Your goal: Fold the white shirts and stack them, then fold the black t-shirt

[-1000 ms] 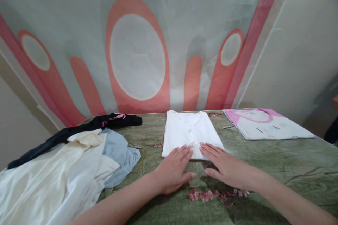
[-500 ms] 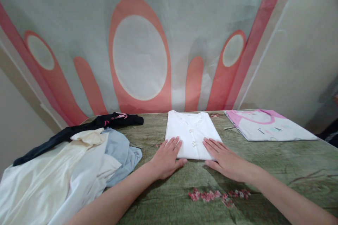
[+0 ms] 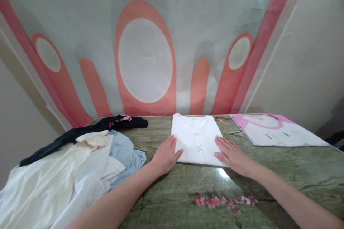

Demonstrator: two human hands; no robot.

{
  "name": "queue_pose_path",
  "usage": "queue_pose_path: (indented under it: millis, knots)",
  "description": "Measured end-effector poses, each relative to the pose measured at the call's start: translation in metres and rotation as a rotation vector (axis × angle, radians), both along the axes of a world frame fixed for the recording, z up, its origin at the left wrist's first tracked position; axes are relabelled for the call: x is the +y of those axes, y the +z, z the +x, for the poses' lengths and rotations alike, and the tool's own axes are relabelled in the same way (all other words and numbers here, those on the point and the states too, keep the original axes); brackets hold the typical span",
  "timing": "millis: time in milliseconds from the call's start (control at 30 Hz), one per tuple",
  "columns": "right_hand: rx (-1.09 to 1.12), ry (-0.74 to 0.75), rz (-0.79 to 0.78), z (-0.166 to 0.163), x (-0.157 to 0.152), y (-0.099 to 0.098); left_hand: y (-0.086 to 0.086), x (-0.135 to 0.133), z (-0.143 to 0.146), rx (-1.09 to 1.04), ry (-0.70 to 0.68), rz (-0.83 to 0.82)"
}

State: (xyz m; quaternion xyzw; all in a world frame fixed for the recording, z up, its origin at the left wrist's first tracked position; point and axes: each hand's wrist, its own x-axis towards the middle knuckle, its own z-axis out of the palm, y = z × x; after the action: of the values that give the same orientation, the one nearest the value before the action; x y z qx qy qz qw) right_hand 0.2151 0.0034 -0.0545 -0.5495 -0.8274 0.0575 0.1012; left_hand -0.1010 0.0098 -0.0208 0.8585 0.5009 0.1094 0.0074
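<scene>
A folded white shirt [image 3: 197, 139] with small pearl buttons lies at the back middle of the green patterned table [image 3: 282, 171]. My left hand [image 3: 165, 154] lies flat with fingers together at the shirt's near left corner, thumb on the front edge. My right hand [image 3: 232, 154] rests flat on the shirt's near right edge, fingers stretched out. Both hands touch the shirt and hold nothing.
A pile of loose clothes [image 3: 67, 171], cream, white, light blue and black, covers the table's left side. A folded white and pink shirt [image 3: 276, 134] lies at the back right. A grey and coral patterned sheet [image 3: 145, 53] hangs behind the table.
Both hands have slid apart from the middle of the shirt's front edge to its left and right sides. The view has shifted slightly.
</scene>
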Motion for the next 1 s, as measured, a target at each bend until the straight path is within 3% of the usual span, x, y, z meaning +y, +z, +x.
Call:
queue_pose_path:
  millis: [100,300,500,633,800,900,1000]
  knots:
    - [0.041,-0.018,0.046,0.004,0.006,-0.007,0.002,0.001,0.000,0.000,0.035,0.026]
    - [0.116,-0.192,0.137,0.015,0.024,-0.023,-0.006,0.015,-0.009,-0.049,0.066,0.066]
    - [0.332,-0.174,0.110,0.017,0.023,-0.002,-0.008,0.021,-0.013,-0.107,0.049,0.036]
    - [0.474,-0.270,0.105,0.023,0.023,0.009,-0.002,0.024,-0.016,-0.131,0.043,0.078]
    - [0.433,-0.082,0.174,0.027,0.026,0.006,0.007,0.021,-0.014,-0.060,0.065,0.126]
    - [0.378,0.007,0.155,0.024,0.025,0.004,0.017,0.000,0.001,-0.041,-0.030,0.117]
    - [0.341,0.022,0.165,0.021,0.024,0.006,0.028,-0.027,0.021,-0.037,-0.289,0.031]
